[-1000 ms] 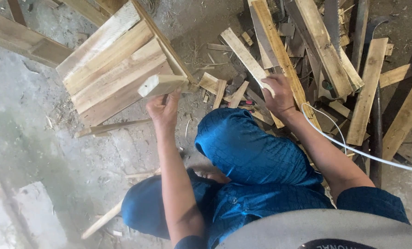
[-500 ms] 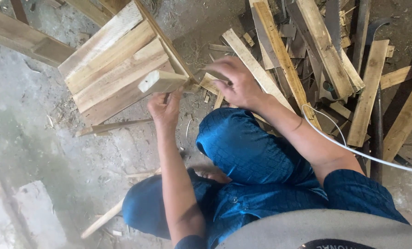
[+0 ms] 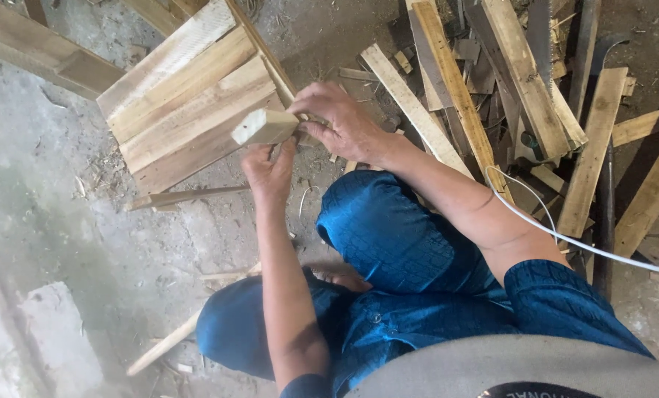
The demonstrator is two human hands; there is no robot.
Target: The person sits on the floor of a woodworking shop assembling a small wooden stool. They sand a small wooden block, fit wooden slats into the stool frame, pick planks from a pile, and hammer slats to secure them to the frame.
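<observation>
My left hand [image 3: 270,169] grips a short pale wooden block [image 3: 263,127] from below, holding it up in front of me. My right hand [image 3: 340,121] has come over to the block's right end and its fingers close around that end. Just behind the block lies a panel of nailed wooden planks [image 3: 189,96], tilted on the ground. I am squatting, with my knees in blue trousers [image 3: 388,236] below my hands.
A heap of loose planks and offcuts [image 3: 506,88] covers the ground at the right. A white cable [image 3: 565,236] crosses my right forearm. A thin stick [image 3: 185,197] lies on the concrete floor under the panel, another [image 3: 163,346] near my left knee.
My right hand left the plank heap at the right and moved left onto the block's end. My left hand kept holding the block in about the same place.
</observation>
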